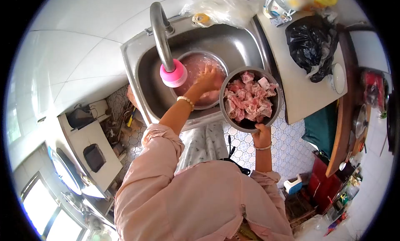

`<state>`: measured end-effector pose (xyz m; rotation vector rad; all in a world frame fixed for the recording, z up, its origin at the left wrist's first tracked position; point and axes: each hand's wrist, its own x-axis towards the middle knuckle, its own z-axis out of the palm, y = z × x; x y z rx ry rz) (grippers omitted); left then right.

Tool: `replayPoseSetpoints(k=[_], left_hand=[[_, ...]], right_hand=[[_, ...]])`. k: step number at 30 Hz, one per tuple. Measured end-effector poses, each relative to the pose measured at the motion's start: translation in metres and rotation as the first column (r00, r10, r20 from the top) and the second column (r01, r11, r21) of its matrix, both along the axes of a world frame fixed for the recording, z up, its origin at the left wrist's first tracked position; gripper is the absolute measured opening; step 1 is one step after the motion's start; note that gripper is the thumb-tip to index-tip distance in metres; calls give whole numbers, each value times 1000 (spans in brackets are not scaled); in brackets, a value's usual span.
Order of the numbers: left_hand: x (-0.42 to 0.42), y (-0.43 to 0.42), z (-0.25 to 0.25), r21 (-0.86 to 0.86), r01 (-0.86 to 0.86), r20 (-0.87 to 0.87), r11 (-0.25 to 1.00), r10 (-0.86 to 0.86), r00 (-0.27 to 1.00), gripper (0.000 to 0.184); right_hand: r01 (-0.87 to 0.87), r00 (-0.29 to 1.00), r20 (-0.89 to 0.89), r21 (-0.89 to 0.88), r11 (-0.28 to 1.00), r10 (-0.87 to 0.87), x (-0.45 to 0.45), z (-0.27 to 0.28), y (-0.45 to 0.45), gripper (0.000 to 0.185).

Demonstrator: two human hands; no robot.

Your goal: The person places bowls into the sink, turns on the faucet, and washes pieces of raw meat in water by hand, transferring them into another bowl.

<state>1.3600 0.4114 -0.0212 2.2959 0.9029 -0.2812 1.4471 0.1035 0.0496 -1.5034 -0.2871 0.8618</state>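
Sink [228, 40] is the biggest item up front, metal, single tub. Pale countertop [298, 101] to its right

Clear plastic bag [227, 12] lies along the sink's back edge. Round metal basin [203, 52] sits in the tub, left of centre, filled with murky pink water [191, 67]; can't make out what's below the surface

Metal bowl [223, 112] is held at the sink's near right corner, part over the sink, part over the floor. Its left rim overlaps the basin's right rim in view; can't tell if they touch. Black plastic bag [310, 43] and, nearer the edge, white bowl [338, 78] on the countertop

Faucet [160, 37] arches over the tub from the back, pink nozzle end above the basin's left side

Raw meat pieces [249, 97] are heaped in the metal bowl: right of the left hand [207, 79], just forward of the right hand [262, 135], which sits at the near rim

Right hand is clamped on that rim, thumb on top. Left hand is down in the basin water, fingers look spread; can't tell if it grips anything under there

Smallest: beaded bracelet [186, 100] on the left wrist, thin band [262, 148] on the right
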Motion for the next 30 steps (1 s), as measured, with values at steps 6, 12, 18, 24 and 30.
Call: replayPoseSetpoints(k=[6, 12, 18, 24, 30], left_hand=[[0, -10, -14, 207, 240, 146, 948, -273, 951, 54], [3, -12, -37, -100, 84, 184, 991, -65, 981, 38], [13, -20, 5, -31, -79, 54, 996, 80, 995, 29], [7, -18, 17, -24, 30, -86, 999, -32, 996, 23], [-19, -7, 2, -30, -178, 330, 984, 178, 927, 27]], right_hand=[[-11, 992, 126, -6, 1000, 11, -4, 5, 4, 23], [76, 994, -76, -16, 997, -77, -2, 3, 4, 20], [-249, 643, 707, -173, 953, 296, 6, 24, 8, 21], [-219, 587, 765, -167, 962, 266, 6, 18, 9, 20], [-207, 634, 714, -215, 954, 298, 5, 13, 4, 15]])
